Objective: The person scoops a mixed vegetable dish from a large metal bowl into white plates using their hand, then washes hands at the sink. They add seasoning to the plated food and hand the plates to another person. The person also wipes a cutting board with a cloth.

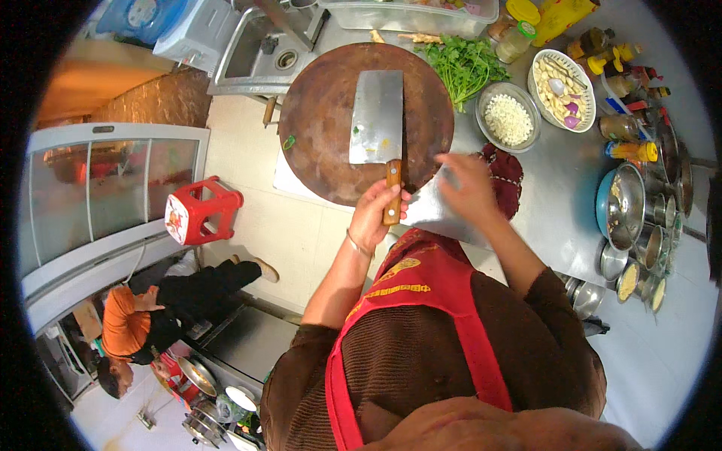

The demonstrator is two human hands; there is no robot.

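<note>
My left hand [377, 209] grips the wooden handle of a Chinese cleaver [377, 115]. Its broad steel blade lies flat over the round wooden chopping board [321, 121], with bits of green and yellow stuck to it. A ring of green onion [289, 142] sits near the board's left side. Slightly blurred, my right hand [469, 183] hovers by the board's right edge with fingers apart and nothing visible in it. Beside that hand, partly hidden by it, a dark red cloth [507, 180] rests on the steel counter [547, 214].
Chopped white pieces fill a bowl [484, 127]; garlic cloves and purple pieces fill a white basket [589, 121]. Leafy herbs [465, 67] lie beside the board. Left are a sink [242, 56] and a red stool [217, 211]. Another person [127, 327] works at the lower left.
</note>
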